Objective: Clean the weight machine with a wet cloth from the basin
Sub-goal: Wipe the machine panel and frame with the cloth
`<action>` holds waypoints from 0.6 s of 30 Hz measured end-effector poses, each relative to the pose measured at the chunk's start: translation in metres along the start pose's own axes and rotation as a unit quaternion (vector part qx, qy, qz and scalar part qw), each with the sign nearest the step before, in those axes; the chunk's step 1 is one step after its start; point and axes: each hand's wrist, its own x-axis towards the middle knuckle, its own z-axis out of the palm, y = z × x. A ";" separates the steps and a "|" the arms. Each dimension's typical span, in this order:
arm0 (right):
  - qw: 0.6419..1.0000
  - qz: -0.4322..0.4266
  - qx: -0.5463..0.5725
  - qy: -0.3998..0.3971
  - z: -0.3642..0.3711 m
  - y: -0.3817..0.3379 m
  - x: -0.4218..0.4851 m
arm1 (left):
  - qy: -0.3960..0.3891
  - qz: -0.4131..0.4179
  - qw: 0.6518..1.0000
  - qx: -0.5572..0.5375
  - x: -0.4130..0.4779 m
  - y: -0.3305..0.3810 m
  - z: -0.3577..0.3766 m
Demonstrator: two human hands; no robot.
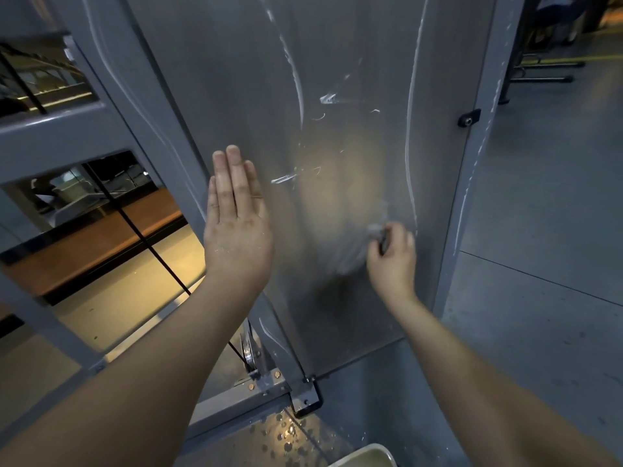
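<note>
Grey concrete floor (539, 230), gym setting. Nearest the camera, the basin (369, 456) shows only a pale corner at the bottom edge, with murky water inside. Droplets (286, 436) spot the floor just beside it, at the foot of the weight machine (67, 133).

Left hand (236, 224): fingers straight and together, palm flat against the left margin of the translucent panel (337, 96). It looks like a brace. Right hand (392, 256): fingers curled round the cloth (373, 230), which is pressed to the panel low on its right side. The cloth is blurred, so how it is folded cannot be told.

White streaks (296, 72) run down the panel from above both hands and are not yet wiped.

Risks, as judged:
- Wet floor underfoot, so a slip is likely if body weight goes into the braced palm.
- Run-off would follow the panel down to the pulley (249, 352) and the cable (141, 237) near the base, and water left there could foul them.
- The panel appears to be held by a small black clamp (468, 117) at its right edge, so a hard scrub may flex it.
- The bracing palm can leave a print on surface already wiped.
- A dripping cloth only moves the residue around — it may need wringing first.

Other equipment frames (546, 69) stand well apart at top right and play no part here.
</note>
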 end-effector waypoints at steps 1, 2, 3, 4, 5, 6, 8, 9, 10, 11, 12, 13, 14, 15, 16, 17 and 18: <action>0.999 0.016 0.008 0.031 -0.006 -0.006 0.020 | 0.001 -0.001 1.000 0.002 0.000 0.000 0.000; 0.998 0.029 0.019 0.053 -0.010 -0.010 0.033 | 0.001 -0.003 1.000 0.004 0.000 0.000 0.000; 0.996 0.037 0.031 0.069 -0.010 -0.013 0.038 | 0.000 -0.004 1.000 0.005 0.001 0.000 -0.001; 0.995 0.044 0.040 0.080 -0.008 -0.015 0.035 | 0.000 -0.006 1.000 0.004 0.001 0.000 -0.001; 0.994 0.054 0.044 0.079 -0.004 -0.011 0.025 | -0.001 -0.008 1.000 0.003 0.001 0.001 -0.002; 0.994 0.071 0.048 0.061 0.001 -0.005 0.011 | -0.002 -0.008 1.000 0.000 0.001 0.001 -0.003; 0.992 0.118 0.052 -0.001 0.007 0.010 -0.016 | -0.004 -0.007 1.000 -0.002 0.000 0.001 -0.004; 0.989 0.137 0.050 -0.027 0.006 0.015 -0.022 | -0.002 -0.005 1.000 -0.003 0.000 0.000 -0.004; 0.988 0.141 0.048 -0.038 0.003 0.015 -0.020 | 0.001 -0.003 1.000 -0.006 0.000 0.000 -0.003; 0.989 0.136 0.047 -0.034 -0.001 0.012 -0.012 | 0.005 0.000 1.000 -0.011 0.001 -0.001 -0.002; 0.991 0.123 0.047 -0.022 -0.006 0.007 0.000 | 0.008 0.003 1.000 -0.015 0.001 -0.002 -0.002; 0.993 0.107 0.047 -0.008 -0.011 0.000 0.014 | 0.011 0.007 1.000 -0.018 0.001 -0.004 -0.001; 0.995 0.092 0.046 0.004 -0.017 -0.006 0.027 | 0.014 0.011 1.000 -0.022 0.001 -0.005 -0.002; 0.996 0.080 0.047 0.012 -0.022 -0.011 0.035 | 0.017 0.017 0.999 -0.028 0.000 -0.006 -0.002; 0.996 0.071 0.045 0.018 -0.025 -0.013 0.039 | 0.022 0.020 0.999 -0.036 0.000 -0.007 -0.003; 0.996 0.070 0.043 0.021 -0.027 -0.010 0.038 | 0.024 0.019 0.999 -0.042 0.000 -0.007 -0.003; 0.996 0.078 0.039 0.027 -0.029 -0.005 0.033 | 0.023 0.016 0.999 -0.045 0.000 -0.007 -0.004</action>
